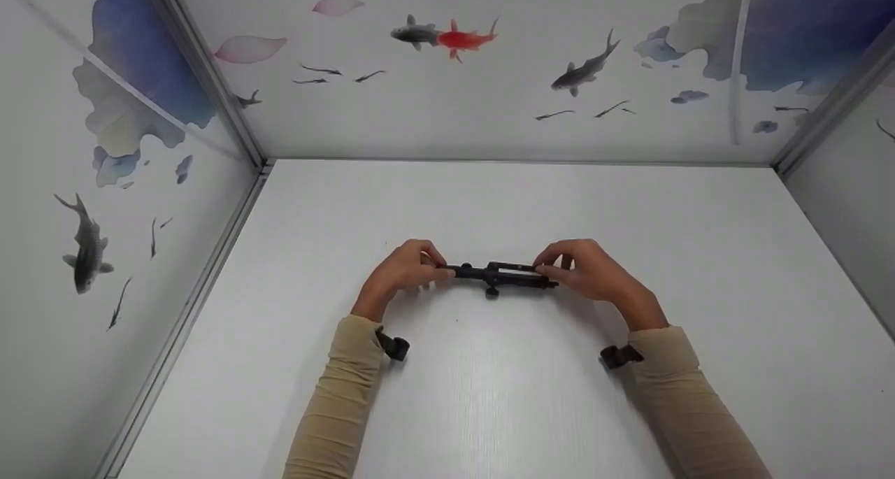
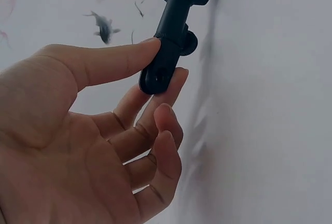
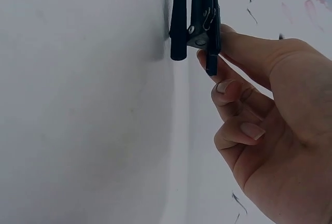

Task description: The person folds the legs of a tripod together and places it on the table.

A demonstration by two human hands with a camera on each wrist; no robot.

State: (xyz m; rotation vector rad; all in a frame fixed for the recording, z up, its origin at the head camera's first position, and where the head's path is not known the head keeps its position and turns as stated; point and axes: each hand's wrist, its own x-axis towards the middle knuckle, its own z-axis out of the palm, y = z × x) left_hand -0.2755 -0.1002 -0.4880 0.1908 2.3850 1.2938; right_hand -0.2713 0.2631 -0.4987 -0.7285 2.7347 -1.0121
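Note:
A small black folded tripod [image 1: 494, 276] lies crosswise between the two hands, low over the white table. My left hand [image 1: 402, 269] pinches its left end, a short rounded tip with a hole. In the left wrist view, the thumb lies on one side of this tip and fingertips on the other, beside a round side knob [image 2: 190, 43]. At the other end, my right hand [image 1: 591, 273] pinches one leg [image 3: 211, 64] between thumb and fingers. Another leg [image 3: 179, 27] stands apart from that hand, leaving a narrow gap. The right index finger is partly hidden behind the tripod.
The white table [image 1: 447, 395] is bounded by a back wall [image 1: 447, 115] and a left wall [image 1: 42, 269], both printed with fish. Metal strips edge the panels. Black wrist cameras [image 1: 397, 348] stick out inward from both tan sleeves [image 1: 335, 402].

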